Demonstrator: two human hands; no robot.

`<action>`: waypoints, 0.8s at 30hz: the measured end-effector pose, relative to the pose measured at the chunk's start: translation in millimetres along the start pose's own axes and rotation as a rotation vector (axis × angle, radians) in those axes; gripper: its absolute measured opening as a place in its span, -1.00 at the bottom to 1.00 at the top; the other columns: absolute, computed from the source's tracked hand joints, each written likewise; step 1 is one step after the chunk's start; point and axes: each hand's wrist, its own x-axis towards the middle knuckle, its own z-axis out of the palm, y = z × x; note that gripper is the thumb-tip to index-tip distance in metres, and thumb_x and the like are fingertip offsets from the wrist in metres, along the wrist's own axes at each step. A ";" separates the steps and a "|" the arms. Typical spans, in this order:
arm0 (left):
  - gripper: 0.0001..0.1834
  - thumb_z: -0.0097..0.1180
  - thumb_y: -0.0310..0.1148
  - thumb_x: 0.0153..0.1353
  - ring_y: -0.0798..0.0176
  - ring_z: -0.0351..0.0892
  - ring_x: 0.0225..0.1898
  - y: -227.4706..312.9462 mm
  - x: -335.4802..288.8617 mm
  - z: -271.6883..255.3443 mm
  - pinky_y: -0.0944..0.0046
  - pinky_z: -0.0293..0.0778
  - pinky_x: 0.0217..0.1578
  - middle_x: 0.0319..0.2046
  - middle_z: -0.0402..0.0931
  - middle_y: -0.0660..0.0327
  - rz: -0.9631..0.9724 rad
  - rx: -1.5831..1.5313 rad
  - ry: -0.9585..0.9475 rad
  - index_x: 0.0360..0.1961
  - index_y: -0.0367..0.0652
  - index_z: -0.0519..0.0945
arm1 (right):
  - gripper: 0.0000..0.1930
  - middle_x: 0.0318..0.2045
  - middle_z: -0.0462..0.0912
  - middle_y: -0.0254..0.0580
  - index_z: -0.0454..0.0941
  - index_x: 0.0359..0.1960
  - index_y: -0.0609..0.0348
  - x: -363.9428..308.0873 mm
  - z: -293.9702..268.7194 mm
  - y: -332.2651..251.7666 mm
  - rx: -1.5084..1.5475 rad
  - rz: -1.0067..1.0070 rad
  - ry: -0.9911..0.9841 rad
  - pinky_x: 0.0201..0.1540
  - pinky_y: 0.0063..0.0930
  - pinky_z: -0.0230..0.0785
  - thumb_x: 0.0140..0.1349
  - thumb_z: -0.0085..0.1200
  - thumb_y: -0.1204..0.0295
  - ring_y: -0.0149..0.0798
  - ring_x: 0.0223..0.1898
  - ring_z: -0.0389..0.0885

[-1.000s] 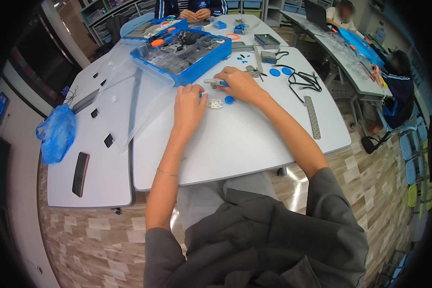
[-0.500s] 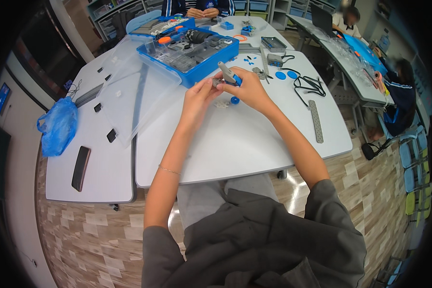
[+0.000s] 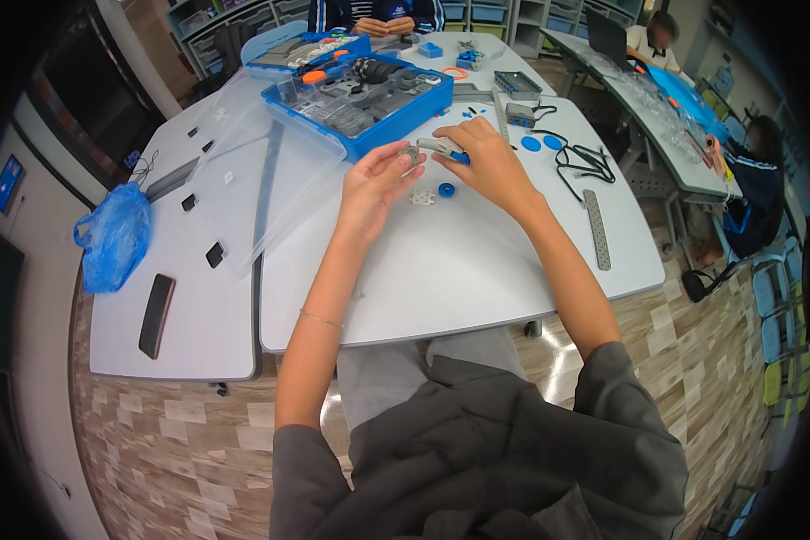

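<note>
My left hand (image 3: 372, 186) is closed on a small grey building piece (image 3: 411, 154), pinched between thumb and fingertips above the white table. In my right hand (image 3: 497, 164) is a grey-and-blue hand tool (image 3: 440, 146); its grey end points toward the left hand, and the fingers cover part of it. A narrow gap seems to separate the tool from the piece. Below the hands, a pale grey perforated block (image 3: 422, 196) and a small blue wheel (image 3: 446, 190) lie side by side on the table.
Beyond my hands stands a blue parts box (image 3: 396, 130), its clear lid (image 3: 288, 184) to the left. A grey perforated strip (image 3: 597, 229), black cables (image 3: 585, 162) and blue discs (image 3: 531, 143) lie right. A phone (image 3: 156, 315) and blue bag (image 3: 115, 238) are left. Other people sit beyond.
The tool has tipped from upright to nearly level, and its end has come away from the grey piece. My hands have moved slightly apart, uncovering more of the block and wheel.
</note>
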 end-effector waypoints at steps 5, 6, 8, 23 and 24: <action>-0.64 0.31 -0.55 0.14 0.23 0.60 0.01 -2.8 0.9 7.4 0.24 0.55 0.05 -0.08 0.60 0.09 0.242 0.354 0.043 -0.02 -0.34 0.57 | -0.62 -0.29 0.57 -0.29 0.64 -0.11 0.08 -2.1 -5.1 4.5 -0.222 -0.064 0.032 -0.05 -0.27 0.32 -0.05 0.36 0.44 -0.17 -0.11 0.45; -0.64 0.34 -0.56 0.11 0.25 0.60 0.01 -3.6 1.0 8.2 0.24 0.54 0.05 -0.10 0.61 0.12 0.285 0.385 0.054 -0.05 -0.32 0.59 | -0.61 -0.29 0.56 -0.30 0.64 -0.11 0.08 -2.3 -5.5 4.3 -0.247 -0.064 0.039 -0.05 -0.27 0.31 -0.06 0.36 0.45 -0.18 -0.10 0.44; -0.63 0.34 -0.58 0.09 0.25 0.60 -0.01 -4.6 1.3 9.2 0.24 0.55 0.04 -0.09 0.60 0.13 0.311 0.388 0.070 -0.04 -0.31 0.59 | -0.60 -0.27 0.56 -0.31 0.64 -0.11 0.06 -2.7 -6.4 3.5 -0.284 -0.055 0.041 -0.03 -0.26 0.30 -0.08 0.37 0.47 -0.18 -0.09 0.45; -0.70 0.38 -0.60 0.05 0.29 0.59 -0.07 -3.6 -0.8 6.8 0.27 0.57 0.01 -0.11 0.59 0.13 0.338 0.490 0.068 -0.16 -0.33 0.61 | -0.58 -0.30 0.56 -0.30 0.63 -0.12 0.05 -8.2 2.2 3.1 -0.356 -0.066 0.018 -0.07 -0.26 0.27 -0.10 0.39 0.41 -0.18 -0.10 0.44; -0.70 0.38 -0.59 0.05 0.29 0.59 -0.07 -3.3 -0.7 6.7 0.27 0.57 0.01 -0.12 0.59 0.14 0.339 0.501 0.069 -0.16 -0.32 0.62 | -0.58 -0.30 0.56 -0.29 0.63 -0.12 0.05 -8.8 3.1 2.4 -0.361 -0.058 0.019 -0.07 -0.25 0.27 -0.10 0.39 0.40 -0.18 -0.11 0.44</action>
